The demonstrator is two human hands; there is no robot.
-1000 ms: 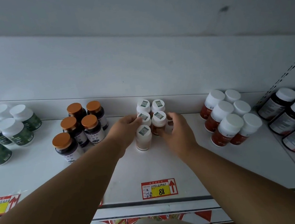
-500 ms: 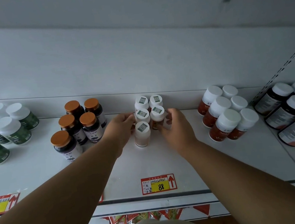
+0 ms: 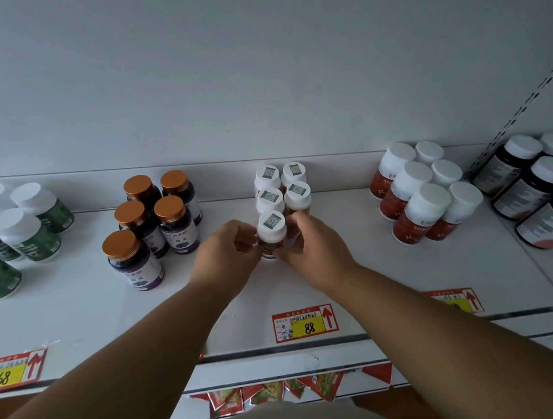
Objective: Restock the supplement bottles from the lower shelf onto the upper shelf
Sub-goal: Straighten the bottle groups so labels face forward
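Observation:
Several small white-capped bottles with square code stickers on their lids stand in two rows at the middle of the white upper shelf (image 3: 73, 311). The front bottle (image 3: 271, 226) stands alone ahead of the rows. My left hand (image 3: 225, 256) and my right hand (image 3: 313, 246) pinch its lower body from either side. Behind it, the second-row pair (image 3: 297, 195) and the back pair (image 3: 266, 176) stand upright against the shelf's rear lip. My fingers hide the front bottle's label and base.
Dark bottles with orange lids (image 3: 142, 224) stand to the left, green-labelled white-capped ones (image 3: 19, 231) at far left. Red-labelled bottles (image 3: 423, 206) sit to the right, dark tilted ones (image 3: 541, 189) at far right. A price tag reading 88 (image 3: 303, 323) marks the shelf's front edge.
Both hands drew back from the second-row bottles and closed on the front bottle. The camera moved a little nearer the shelf.

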